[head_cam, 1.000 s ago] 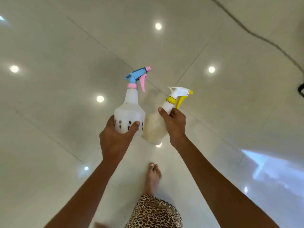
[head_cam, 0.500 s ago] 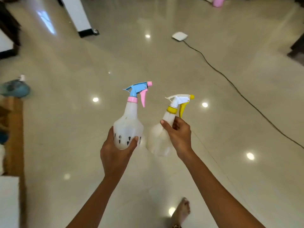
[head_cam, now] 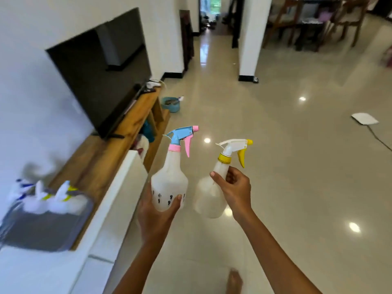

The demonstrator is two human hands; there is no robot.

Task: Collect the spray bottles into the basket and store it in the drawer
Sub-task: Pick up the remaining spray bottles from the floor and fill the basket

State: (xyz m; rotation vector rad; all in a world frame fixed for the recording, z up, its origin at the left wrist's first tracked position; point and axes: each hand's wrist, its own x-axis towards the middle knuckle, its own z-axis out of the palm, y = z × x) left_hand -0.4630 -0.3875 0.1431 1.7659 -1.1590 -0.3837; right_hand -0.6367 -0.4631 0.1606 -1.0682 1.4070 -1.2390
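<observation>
Two spray bottles in hand, neither yet in the basket. Left hand (head_cam: 158, 211) wrapped round the base of the blue-and-pink bottle (head_cam: 171, 177), held upright; right hand (head_cam: 234, 192) closed on the shoulder of the yellow-trigger bottle (head_cam: 212, 196), tilted, body hanging below the grip — both carried above bare floor (head_cam: 286, 166), just apart from each other. Further left, on the white counter (head_cam: 118, 198), the grey basket (head_cam: 48, 225), already holding several bottles by the look of the white trigger heads poking up with blue and yellow bits; smeared by motion blur, so no telling the exact count, nor whether anything else lies inside. Judged roughly midway: some collected, these two about to join them, then the carry to the drawer not yet begun. No drawer to be made out anywhere — perhaps in the wooden TV stand (head_cam: 118, 132) beyond the counter, under the television (head_cam: 101, 68), but only open shelves visible from here. Blue bowl (head_cam: 170, 103) on the floor past the stand, contents unclear. Far rooms too blurred to search for stray bottles.
</observation>
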